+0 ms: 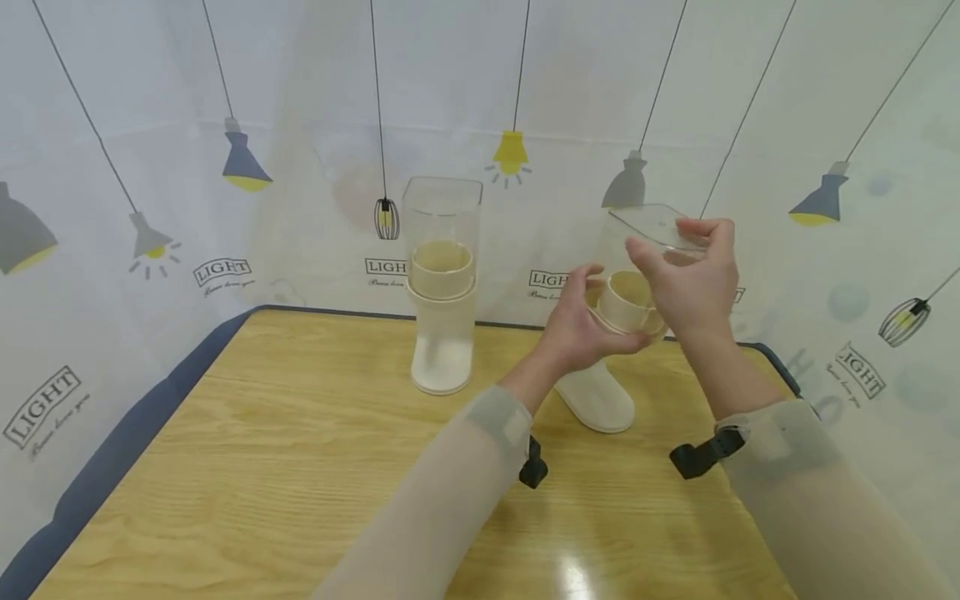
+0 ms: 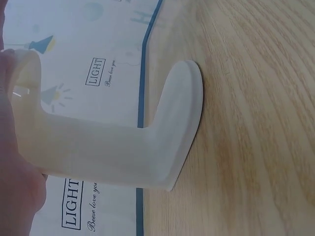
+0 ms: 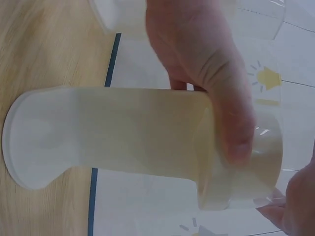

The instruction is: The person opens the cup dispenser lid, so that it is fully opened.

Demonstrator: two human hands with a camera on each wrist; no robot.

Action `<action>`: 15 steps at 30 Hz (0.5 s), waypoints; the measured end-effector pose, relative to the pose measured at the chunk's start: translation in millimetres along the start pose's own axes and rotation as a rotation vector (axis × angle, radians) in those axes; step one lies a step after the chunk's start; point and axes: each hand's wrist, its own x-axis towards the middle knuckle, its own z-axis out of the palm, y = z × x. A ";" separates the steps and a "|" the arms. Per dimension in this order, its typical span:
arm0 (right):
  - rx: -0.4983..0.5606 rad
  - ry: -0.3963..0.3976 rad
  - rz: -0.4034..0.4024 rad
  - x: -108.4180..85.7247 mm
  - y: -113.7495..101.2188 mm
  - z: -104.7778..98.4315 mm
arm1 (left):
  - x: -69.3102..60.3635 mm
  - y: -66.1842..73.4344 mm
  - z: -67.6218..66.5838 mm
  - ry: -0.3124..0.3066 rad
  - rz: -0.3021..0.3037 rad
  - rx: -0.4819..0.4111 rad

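A cream plastic stand (image 1: 600, 400) with a rounded foot rises from the wooden table on the right side of the head view. Around its wide cup-like top (image 1: 624, 304) curl the fingers and thumb of my left hand (image 1: 579, 329). Just above, my right hand (image 1: 697, 279) pinches a clear plastic piece (image 1: 652, 223) with a squarish outline by its edge. How far down that see-through piece reaches is hard to tell. The left wrist view shows the stand's foot (image 2: 182, 108) on the tabletop. In the right wrist view, the left thumb (image 3: 238, 132) presses the stand's collar.
A matching cream stand (image 1: 442, 342) stands upright to the left, a tall clear container (image 1: 444, 196) fitted on its top. The wooden table (image 1: 300, 467) has a dark blue edge (image 1: 150, 408). Behind hangs a white cloth (image 1: 315, 100) printed with lamps.
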 end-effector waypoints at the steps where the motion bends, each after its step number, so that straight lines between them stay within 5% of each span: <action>1: -0.005 0.003 -0.015 -0.5 0.3 0.3 | 0.1 -0.2 0.0 -0.003 -0.001 0.001; 5: -0.036 0.018 -0.083 -0.8 0.5 1.1 | 1.3 -0.6 -0.1 -0.011 0.007 0.006; 11: 0.011 0.003 0.018 1.5 -2.1 -2.5 | 1.2 -0.7 -0.8 -0.012 0.008 0.026; 15: 0.006 0.007 -0.029 1.2 -2.6 -0.7 | 1.6 -1.5 -1.6 -0.013 0.010 0.041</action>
